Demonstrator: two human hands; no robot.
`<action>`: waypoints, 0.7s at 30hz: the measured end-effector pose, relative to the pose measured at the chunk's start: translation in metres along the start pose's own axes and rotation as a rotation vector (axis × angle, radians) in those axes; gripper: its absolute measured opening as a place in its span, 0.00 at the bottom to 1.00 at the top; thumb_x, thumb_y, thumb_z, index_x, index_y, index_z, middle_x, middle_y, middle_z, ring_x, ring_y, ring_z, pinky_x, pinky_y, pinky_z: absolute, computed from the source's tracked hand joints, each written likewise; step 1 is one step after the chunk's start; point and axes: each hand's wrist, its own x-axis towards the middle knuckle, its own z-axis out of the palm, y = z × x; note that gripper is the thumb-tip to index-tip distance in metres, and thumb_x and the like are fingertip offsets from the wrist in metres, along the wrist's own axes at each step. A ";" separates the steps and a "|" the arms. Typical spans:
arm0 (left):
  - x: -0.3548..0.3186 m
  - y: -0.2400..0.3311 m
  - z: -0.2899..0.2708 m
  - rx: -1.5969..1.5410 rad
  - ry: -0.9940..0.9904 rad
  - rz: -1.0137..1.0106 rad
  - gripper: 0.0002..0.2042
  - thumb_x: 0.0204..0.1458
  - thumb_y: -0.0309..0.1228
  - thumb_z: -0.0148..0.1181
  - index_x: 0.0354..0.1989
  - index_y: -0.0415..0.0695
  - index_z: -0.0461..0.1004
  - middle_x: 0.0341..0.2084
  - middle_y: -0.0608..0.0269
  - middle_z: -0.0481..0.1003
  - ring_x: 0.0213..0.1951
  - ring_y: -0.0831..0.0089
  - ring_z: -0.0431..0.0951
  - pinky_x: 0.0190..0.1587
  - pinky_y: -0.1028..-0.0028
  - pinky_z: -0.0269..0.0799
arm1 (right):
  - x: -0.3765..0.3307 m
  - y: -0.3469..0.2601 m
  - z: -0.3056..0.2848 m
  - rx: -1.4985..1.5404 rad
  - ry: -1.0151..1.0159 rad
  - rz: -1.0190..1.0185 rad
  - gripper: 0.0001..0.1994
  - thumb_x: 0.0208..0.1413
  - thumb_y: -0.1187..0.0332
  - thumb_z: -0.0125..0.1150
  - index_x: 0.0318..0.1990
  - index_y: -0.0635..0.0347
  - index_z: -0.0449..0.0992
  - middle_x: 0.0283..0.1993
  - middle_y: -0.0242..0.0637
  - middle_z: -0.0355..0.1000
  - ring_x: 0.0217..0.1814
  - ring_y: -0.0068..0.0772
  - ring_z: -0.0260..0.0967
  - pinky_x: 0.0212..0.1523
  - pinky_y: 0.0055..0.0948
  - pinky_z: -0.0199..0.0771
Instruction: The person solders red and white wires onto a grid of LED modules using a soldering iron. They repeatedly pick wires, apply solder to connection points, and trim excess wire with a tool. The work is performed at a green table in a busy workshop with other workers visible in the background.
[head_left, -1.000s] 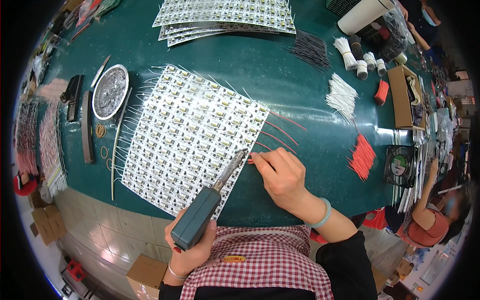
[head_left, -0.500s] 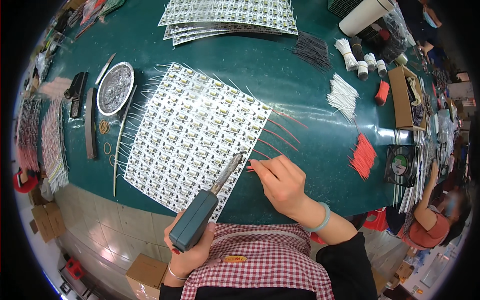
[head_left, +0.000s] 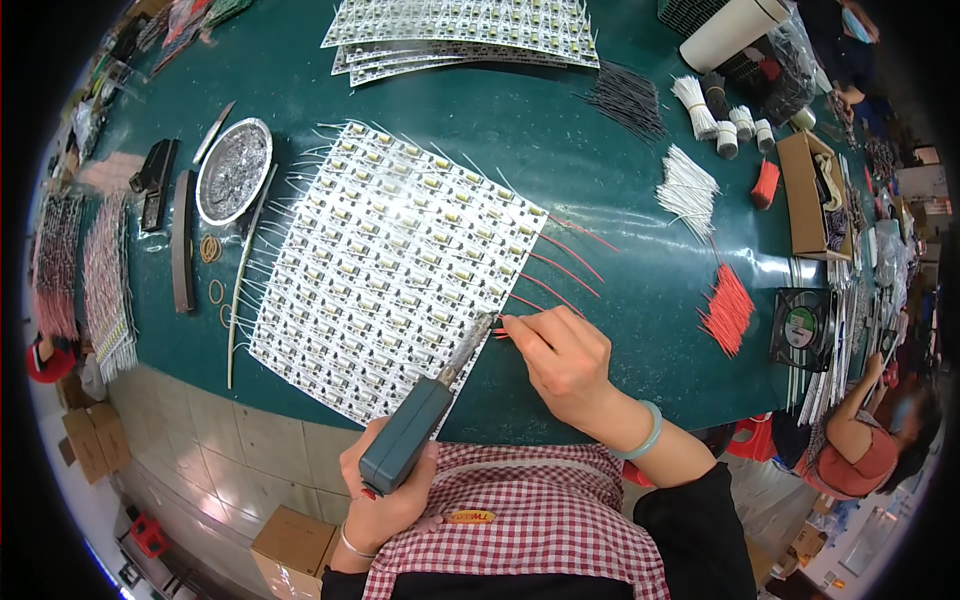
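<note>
My left hand [head_left: 376,512] is wrapped round the dark green handle of a soldering iron [head_left: 408,436]. The iron's tip rests at the right edge of a white circuit board panel [head_left: 385,250], which is covered in rows of small components. Just beside that tip, my right hand [head_left: 570,362] pinches short red wires [head_left: 500,333] between thumb and forefinger. Several more red wires [head_left: 570,268] stick out from the panel's right edge above my hand. Thin white wires [head_left: 268,262] fringe its left side. The exact contact of tip and wire is too small to make out.
Left of the panel stand a silvery bowl [head_left: 233,172], a dark bar [head_left: 183,242] and rubber bands [head_left: 210,249]. More panels [head_left: 460,30] are stacked behind. Loose red wires [head_left: 729,310], white wires [head_left: 687,190] and a black fan [head_left: 803,328] lie right. Another person [head_left: 855,440] sits far right.
The iron's tip has moved slightly right and down along the panel's edge, close to my right fingertips. My left hand has shifted right with it; my right hand is nearly still.
</note>
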 end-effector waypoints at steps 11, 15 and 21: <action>-0.007 -0.003 0.000 0.045 0.020 -0.013 0.08 0.45 0.21 0.66 0.34 0.35 0.77 0.27 0.59 0.77 0.23 0.76 0.77 0.26 0.78 0.71 | 0.000 0.000 0.000 -0.013 -0.012 -0.001 0.12 0.41 0.76 0.63 0.38 0.64 0.76 0.28 0.32 0.66 0.27 0.29 0.66 0.22 0.27 0.63; -0.016 -0.016 0.001 0.034 0.039 -0.017 0.09 0.44 0.21 0.67 0.35 0.35 0.79 0.29 0.56 0.77 0.23 0.71 0.78 0.26 0.76 0.72 | 0.000 -0.001 0.000 -0.021 -0.019 0.009 0.12 0.41 0.76 0.63 0.37 0.63 0.77 0.28 0.32 0.66 0.27 0.29 0.66 0.22 0.27 0.63; -0.014 -0.005 -0.001 0.066 0.046 -0.013 0.12 0.44 0.21 0.67 0.39 0.33 0.78 0.31 0.55 0.78 0.25 0.72 0.78 0.28 0.75 0.73 | 0.000 -0.002 0.001 -0.021 -0.003 0.020 0.12 0.40 0.76 0.64 0.37 0.63 0.77 0.28 0.32 0.66 0.26 0.29 0.66 0.22 0.27 0.64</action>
